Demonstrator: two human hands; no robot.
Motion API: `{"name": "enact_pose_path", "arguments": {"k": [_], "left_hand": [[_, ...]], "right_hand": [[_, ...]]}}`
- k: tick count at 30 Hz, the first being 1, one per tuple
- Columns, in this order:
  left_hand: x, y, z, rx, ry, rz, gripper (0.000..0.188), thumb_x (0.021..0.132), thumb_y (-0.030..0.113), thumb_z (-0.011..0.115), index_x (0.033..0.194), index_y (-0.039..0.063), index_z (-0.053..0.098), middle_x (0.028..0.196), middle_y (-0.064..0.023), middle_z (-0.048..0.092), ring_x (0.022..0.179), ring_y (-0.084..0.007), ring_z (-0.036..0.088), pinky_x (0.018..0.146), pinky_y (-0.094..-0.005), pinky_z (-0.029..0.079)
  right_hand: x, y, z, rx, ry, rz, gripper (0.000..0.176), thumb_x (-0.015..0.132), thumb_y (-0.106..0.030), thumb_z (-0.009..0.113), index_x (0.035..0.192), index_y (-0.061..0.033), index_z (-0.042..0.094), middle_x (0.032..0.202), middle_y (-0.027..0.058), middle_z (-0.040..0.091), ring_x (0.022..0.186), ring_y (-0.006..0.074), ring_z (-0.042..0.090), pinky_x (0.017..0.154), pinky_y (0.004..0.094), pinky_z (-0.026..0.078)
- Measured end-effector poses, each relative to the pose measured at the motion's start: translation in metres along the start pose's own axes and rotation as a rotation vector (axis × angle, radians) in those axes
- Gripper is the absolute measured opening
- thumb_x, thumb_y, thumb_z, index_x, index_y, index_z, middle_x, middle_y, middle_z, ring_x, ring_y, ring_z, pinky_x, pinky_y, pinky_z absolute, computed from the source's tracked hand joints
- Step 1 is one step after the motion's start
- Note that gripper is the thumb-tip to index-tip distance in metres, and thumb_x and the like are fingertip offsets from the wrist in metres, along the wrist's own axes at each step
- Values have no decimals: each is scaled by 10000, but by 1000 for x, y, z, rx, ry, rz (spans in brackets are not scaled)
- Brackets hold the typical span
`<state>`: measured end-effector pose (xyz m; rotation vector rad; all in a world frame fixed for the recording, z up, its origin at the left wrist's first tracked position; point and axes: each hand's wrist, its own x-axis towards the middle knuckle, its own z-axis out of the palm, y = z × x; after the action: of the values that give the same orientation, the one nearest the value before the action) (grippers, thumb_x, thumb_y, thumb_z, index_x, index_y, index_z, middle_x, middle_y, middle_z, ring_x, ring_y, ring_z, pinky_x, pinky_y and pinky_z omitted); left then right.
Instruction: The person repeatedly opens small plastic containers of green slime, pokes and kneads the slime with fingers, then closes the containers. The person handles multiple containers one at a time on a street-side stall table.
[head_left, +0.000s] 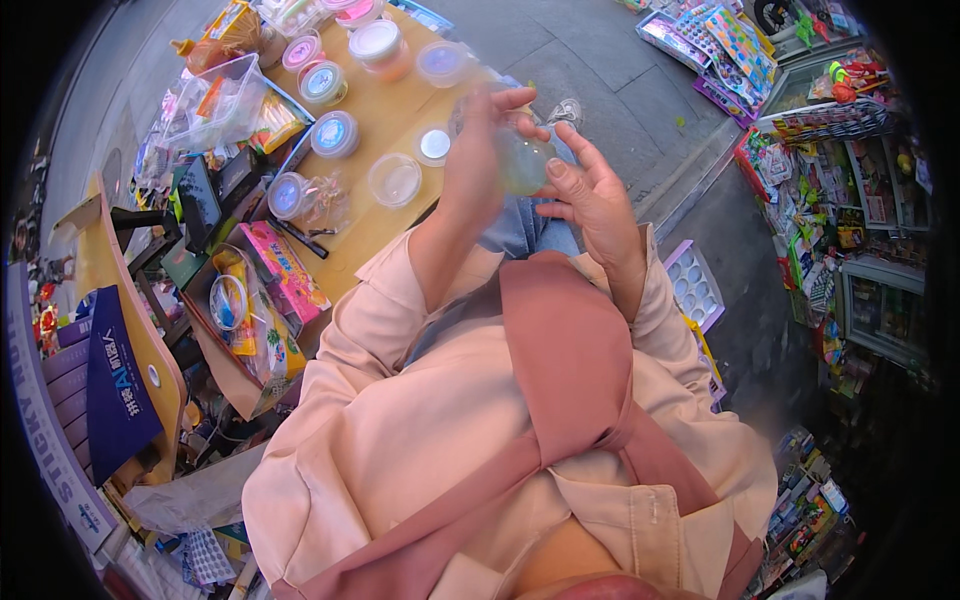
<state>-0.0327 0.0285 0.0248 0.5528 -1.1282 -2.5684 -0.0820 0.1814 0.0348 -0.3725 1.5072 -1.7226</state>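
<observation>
A translucent pale green, glossy soft mass (525, 161) is between my two hands, past the near right corner of a wooden table (352, 82). My left hand (476, 150), blurred, lies along its left side, fingers bent over its top. My right hand (592, 180) touches its right side with the thumb, the fingers spread. Whether either hand grips it alone cannot be told. On the table near my left wrist lie a clear round lid or shallow tub (395, 180) and a small round container with a white disc (434, 144).
Lidded round tubs, such as a blue-labelled one (334, 134), stand on the table. A clear plastic bin (217, 97) and an open cardboard box (240, 330) crowd the left. Packaged toys (720, 52) and shelves of goods (847, 187) line the right, beyond grey paving (570, 60).
</observation>
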Motion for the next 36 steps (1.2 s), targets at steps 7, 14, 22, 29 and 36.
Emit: {"name": "enact_pose_path", "arguments": {"k": [7, 14, 22, 29, 36], "left_hand": [[-14, 2, -5, 135, -292, 229, 664, 947, 345, 615, 1478, 47, 351, 1445, -144, 440, 1354, -249, 399, 1097, -366, 339], [-24, -14, -20, 594, -279, 328, 797, 759, 73, 819, 1439, 42, 405, 1393, -124, 501, 1273, -210, 486, 1046, -337, 411], [-26, -19, -19, 521, -192, 313, 580, 775, 36, 791, 1309, 30, 564, 1216, -104, 636, 1103, -173, 603, 925, -306, 498], [-28, -12, -19, 803, -188, 446, 529, 811, -68, 682, 1317, 35, 567, 1234, -82, 622, 1106, -151, 592, 921, -297, 491], [-30, -8, -14, 1048, -204, 666, 561, 698, 3, 785, 1231, 67, 623, 1167, -145, 651, 1050, -305, 645, 866, -337, 523]], "right_hand": [[-1, 2, 1, 429, 36, 5, 458, 1000, -261, 550, 1363, 5, 466, 1189, 121, 639, 981, 234, 685, 790, 326, 566], [-3, -2, -7, 143, 77, 31, 404, 983, -203, 581, 1330, -11, 508, 1137, 100, 659, 954, 183, 678, 766, 276, 553], [-10, -15, -6, -606, 200, -685, 191, 827, -4, 738, 1015, -19, 708, 867, 28, 623, 772, 93, 601, 686, 220, 495], [-8, -20, 5, -807, 250, -679, 140, 781, 0, 751, 915, -31, 725, 844, 52, 634, 762, 114, 609, 658, 232, 493], [-5, -19, 0, -688, 132, -446, 30, 835, -10, 648, 839, -20, 620, 838, 41, 612, 702, 128, 573, 615, 268, 470]]}}
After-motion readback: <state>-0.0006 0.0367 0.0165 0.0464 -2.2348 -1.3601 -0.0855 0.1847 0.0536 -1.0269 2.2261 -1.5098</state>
